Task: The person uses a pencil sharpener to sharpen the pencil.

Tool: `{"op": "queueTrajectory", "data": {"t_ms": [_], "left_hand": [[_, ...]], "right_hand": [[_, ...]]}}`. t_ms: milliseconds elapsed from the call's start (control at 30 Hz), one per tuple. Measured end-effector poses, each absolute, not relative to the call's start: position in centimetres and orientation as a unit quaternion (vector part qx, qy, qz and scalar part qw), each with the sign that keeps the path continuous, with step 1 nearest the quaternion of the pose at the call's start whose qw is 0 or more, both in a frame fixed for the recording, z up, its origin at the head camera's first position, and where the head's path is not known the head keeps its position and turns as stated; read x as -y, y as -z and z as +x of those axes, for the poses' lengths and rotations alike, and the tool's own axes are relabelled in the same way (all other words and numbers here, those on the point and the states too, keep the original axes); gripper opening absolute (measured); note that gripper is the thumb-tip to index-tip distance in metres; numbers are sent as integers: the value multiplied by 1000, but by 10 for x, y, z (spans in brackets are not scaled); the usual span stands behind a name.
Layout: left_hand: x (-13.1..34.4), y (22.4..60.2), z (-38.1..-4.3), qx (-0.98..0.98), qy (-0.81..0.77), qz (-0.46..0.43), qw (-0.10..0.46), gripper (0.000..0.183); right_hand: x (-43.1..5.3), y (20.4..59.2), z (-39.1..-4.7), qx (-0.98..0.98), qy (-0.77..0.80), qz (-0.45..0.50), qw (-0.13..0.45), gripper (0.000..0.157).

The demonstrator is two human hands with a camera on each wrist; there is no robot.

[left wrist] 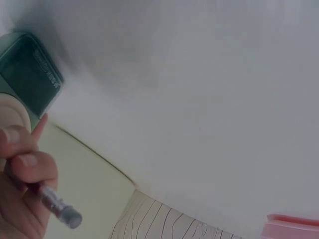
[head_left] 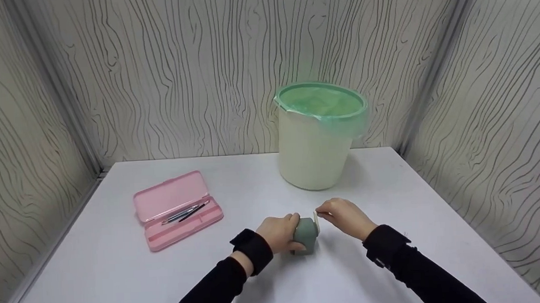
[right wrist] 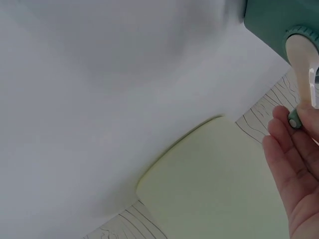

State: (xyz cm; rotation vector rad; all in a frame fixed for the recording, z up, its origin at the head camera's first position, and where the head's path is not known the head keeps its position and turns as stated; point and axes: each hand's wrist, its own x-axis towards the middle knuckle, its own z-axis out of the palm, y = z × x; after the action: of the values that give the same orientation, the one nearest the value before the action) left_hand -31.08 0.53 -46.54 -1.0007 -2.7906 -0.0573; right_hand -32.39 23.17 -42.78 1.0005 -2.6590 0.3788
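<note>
A green crank pencil sharpener (head_left: 305, 235) stands on the white table between the two hands. Beside it, on its left, is my left hand (head_left: 277, 233). In the left wrist view its fingers pinch a pencil (left wrist: 59, 206) whose grey eraser end sticks out, close to the sharpener's cream round front (left wrist: 12, 112). One finger reaches to the sharpener's side. My right hand (head_left: 348, 218) is on the other side and holds the small green knob (right wrist: 294, 119) of the cream crank handle (right wrist: 302, 62). The pencil's tip is hidden.
To the left lies an open pink pencil case (head_left: 171, 194) with a few pens (head_left: 184, 213) in it. Behind the hands stands a cream bin (head_left: 313, 154) with a green rim and liner. Wood-grain panels (head_left: 193, 73) enclose the table (head_left: 97, 268).
</note>
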Motion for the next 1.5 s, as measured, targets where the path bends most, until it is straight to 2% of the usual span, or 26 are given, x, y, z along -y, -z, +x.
{"op": "queueTrajectory", "data": {"t_ms": [233, 800, 1033, 1500], "left_hand": [[-2, 466, -312, 933, 29, -342, 106, 59], [-3, 466, -308, 938, 26, -332, 90, 60], [-5, 468, -308, 941, 25, -324, 90, 61], [-8, 468, -307, 941, 53, -321, 95, 58]], "right_hand": [[-227, 434, -331, 923, -116, 339, 141, 11], [-225, 457, -333, 933, -93, 331, 110, 10], [-226, 462, -329, 940, -93, 313, 96, 12], [-234, 471, -309, 931, -98, 343, 83, 4]]}}
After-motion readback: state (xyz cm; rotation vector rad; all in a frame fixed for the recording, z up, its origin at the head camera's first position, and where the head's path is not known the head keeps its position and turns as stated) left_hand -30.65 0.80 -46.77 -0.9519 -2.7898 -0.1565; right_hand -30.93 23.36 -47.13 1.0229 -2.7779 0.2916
